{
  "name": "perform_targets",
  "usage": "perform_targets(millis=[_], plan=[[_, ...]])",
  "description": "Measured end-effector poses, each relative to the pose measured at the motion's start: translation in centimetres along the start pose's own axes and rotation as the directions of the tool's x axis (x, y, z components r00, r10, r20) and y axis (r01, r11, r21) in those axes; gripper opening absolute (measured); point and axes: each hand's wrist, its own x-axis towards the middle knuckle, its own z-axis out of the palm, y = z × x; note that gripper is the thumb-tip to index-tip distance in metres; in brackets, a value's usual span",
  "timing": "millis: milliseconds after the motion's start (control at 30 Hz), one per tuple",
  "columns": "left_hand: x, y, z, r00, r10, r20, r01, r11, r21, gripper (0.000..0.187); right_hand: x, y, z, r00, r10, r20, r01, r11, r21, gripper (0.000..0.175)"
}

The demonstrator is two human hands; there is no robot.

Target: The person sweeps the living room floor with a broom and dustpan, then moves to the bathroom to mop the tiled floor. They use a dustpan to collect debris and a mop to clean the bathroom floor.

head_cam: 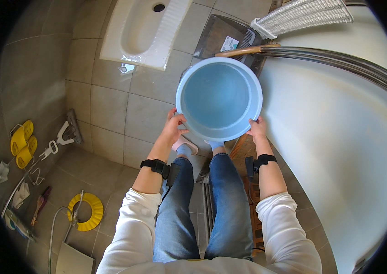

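Observation:
A round light-blue plastic basin (219, 133) is held out in front of my legs, its inside facing up. Its inner surface looks smooth and blue; whether water stands in it I cannot tell. My left hand (174, 125) grips the rim at the near left. On the near right, my right hand (256, 129) pinches the same rim between thumb and fingers. Below the basin one foot wears a pink slipper (193, 148), and the other shows a blue sock. The basin hides part of the tiled floor (148, 109).
A white squat toilet (138, 30) lies ahead left. Beyond the basin are a dark dustpan (210, 37) and a broom handle (241, 50). A white panel (330, 113) fills the right. Yellow slippers (23, 144), a squeeze mop (63, 135) and a yellow ring (94, 209) are left.

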Motion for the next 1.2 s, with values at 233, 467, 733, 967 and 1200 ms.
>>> perform_targets(millis=[233,467,733,967,1200], plan=[[1.3,-1.2,2.2,0.999,0.011,0.044,-0.010,1.000,-0.023,0.072,3.5,0.4,-0.9,0.997,-0.039,-0.061,0.037,0.999,-0.025,0.021],[1.5,-1.9,-0.2,0.991,-0.033,0.131,0.027,0.999,0.046,0.068,5.1,0.8,-1.3,0.982,-0.126,-0.138,0.093,0.970,-0.223,0.035],[-10.1,-0.2,-11.4,0.958,0.282,-0.046,-0.240,0.883,0.404,0.031,-13.9,-15.7,-6.4,0.949,-0.315,0.017,0.315,0.943,-0.106,0.039],[-25.4,2.2,-24.7,0.850,0.493,-0.187,-0.325,0.769,0.551,0.035,-31.2,-37.9,-12.1,0.628,-0.756,-0.185,0.770,0.567,0.293,0.048],[-38.0,1.9,-29.2,0.770,0.409,-0.490,-0.386,0.910,0.154,0.026,-38.7,-63.9,-23.1,0.284,-0.601,-0.747,0.958,0.198,0.205,0.059]])
